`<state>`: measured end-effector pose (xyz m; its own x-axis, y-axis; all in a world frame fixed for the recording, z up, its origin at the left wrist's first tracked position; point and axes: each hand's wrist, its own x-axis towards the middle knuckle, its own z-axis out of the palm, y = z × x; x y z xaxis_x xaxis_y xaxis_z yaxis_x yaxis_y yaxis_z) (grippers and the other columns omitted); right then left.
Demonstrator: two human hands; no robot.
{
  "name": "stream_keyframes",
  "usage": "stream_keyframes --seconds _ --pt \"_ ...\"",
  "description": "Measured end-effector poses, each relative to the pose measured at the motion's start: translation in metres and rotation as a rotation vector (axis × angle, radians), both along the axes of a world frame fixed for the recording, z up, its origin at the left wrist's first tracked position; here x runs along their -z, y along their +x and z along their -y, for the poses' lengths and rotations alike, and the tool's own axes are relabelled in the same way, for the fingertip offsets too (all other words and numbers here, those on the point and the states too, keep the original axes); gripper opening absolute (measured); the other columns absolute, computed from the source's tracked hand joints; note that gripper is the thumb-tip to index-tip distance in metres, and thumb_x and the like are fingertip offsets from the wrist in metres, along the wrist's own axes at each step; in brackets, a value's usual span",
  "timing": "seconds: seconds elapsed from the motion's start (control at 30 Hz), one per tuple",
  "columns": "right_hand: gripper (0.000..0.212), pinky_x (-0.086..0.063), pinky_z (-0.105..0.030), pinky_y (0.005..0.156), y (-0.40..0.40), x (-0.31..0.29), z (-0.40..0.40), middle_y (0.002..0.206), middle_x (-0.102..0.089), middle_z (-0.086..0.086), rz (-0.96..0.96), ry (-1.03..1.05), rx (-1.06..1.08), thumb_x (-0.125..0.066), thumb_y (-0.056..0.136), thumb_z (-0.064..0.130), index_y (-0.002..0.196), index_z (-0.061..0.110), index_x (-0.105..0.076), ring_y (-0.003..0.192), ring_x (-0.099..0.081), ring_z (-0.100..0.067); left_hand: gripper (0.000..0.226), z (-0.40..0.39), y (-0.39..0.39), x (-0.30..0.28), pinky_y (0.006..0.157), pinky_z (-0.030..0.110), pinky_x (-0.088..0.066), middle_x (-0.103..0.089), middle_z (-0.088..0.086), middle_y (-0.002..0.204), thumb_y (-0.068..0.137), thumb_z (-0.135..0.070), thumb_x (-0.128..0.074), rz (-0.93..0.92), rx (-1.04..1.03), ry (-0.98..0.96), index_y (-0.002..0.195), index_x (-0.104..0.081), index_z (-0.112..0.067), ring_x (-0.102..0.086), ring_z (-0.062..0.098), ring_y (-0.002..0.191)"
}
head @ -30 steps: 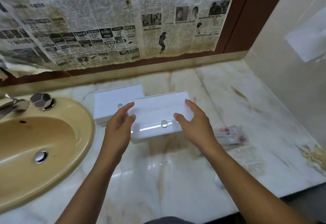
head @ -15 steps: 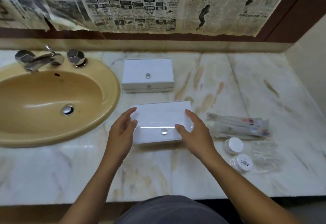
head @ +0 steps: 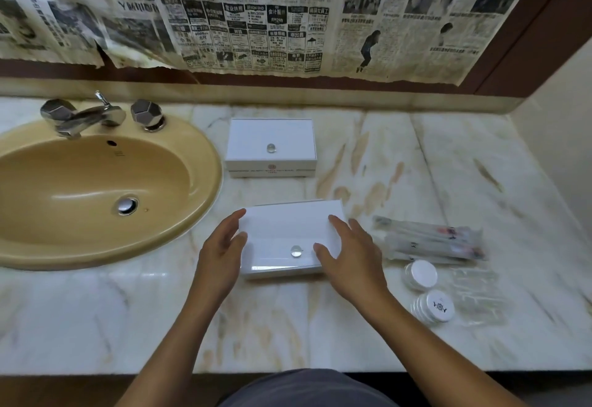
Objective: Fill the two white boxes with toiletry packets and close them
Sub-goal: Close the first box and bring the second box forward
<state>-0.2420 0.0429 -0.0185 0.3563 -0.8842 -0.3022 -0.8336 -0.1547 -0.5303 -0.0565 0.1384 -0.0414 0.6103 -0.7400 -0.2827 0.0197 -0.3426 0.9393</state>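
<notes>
Head view is showing both hands bracketing the near white box [head: 290, 238]: the left hand [head: 221, 254] is pressing its fingers against the left end, the right hand [head: 350, 254] is lying over the right end with its thumb on the lid, so the box is being held between two open palms rather than pinched. Compared with a second ago, this box is no longer overlapping the far white box [head: 270, 147]; it is now sitting on the marble counter [head: 320, 326] well in front of it, lid down, its clear knob [head: 296, 251] between the two thumbs. That is suggesting the setup step is ending and lid-opening is coming next; neither box is showing any contents yet. The toiletry packets [head: 429, 241] are lying just beyond the right hand's knuckles, with two round white containers [head: 429, 291] nearer the body on that side. The sink [head: 205, 214] rim is curving close outside the left hand, leaving little room there, while open counter is stretching toward the body up to the front edge.
</notes>
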Motion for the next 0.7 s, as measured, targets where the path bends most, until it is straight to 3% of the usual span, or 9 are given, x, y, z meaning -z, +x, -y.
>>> stream_keyframes --seconds 0.1,0.23,0.4,0.57,0.7 --pt "0.051 -0.005 -0.044 0.118 0.007 -0.005 -0.003 0.154 -0.025 0.001 -0.097 -0.177 -0.116 -0.043 0.095 0.048 0.143 0.033 -0.036 0.142 -0.016 -0.017 0.052 -0.002 0.009 0.008 0.105 0.043 -0.044 -0.058 -0.017 0.128 0.097 -0.006 -0.044 0.053 0.010 0.006 0.121 -0.058 -0.050 -0.054 0.001 0.119" --pt "0.037 -0.024 -0.038 0.103 0.022 -0.005 -0.006 0.120 -0.053 0.004 -0.072 -0.288 -0.267 -0.049 0.092 0.047 0.123 0.028 -0.058 0.119 -0.042 -0.020 0.066 -0.004 0.019 0.017 0.102 0.035 -0.046 -0.055 -0.020 0.131 0.094 0.004 -0.036 0.139 0.058 0.032 0.118 -0.055 -0.054 -0.056 0.001 0.116" --pt "0.029 -0.030 -0.035 0.090 0.036 -0.007 -0.003 0.110 -0.058 0.002 -0.140 -0.286 -0.407 -0.046 0.094 0.038 0.113 0.022 -0.061 0.107 -0.045 -0.022 0.050 -0.004 0.030 0.024 0.102 0.032 -0.045 -0.057 -0.016 0.133 0.096 -0.001 -0.047 0.179 0.207 0.030 0.119 -0.059 -0.044 -0.053 0.006 0.124" --pt "0.025 -0.032 -0.036 0.087 0.045 -0.015 0.003 0.099 -0.062 -0.002 -0.159 -0.301 -0.457 -0.043 0.095 0.029 0.099 0.015 -0.063 0.101 -0.048 -0.024 0.055 -0.004 0.041 0.016 0.087 0.008 -0.041 -0.048 -0.016 0.141 0.091 0.005 -0.052 0.143 0.303 0.042 0.119 -0.060 -0.042 -0.047 0.004 0.129" --pt "0.024 -0.035 -0.037 0.089 0.050 -0.029 0.012 0.094 -0.064 -0.002 -0.164 -0.250 -0.449 -0.043 0.094 0.025 0.093 0.013 -0.063 0.098 -0.049 -0.024 0.050 -0.004 0.051 0.008 0.095 0.017 -0.039 -0.046 -0.021 0.141 0.084 -0.007 -0.068 0.065 0.348 0.007 0.118 -0.064 -0.044 -0.043 -0.004 0.129"
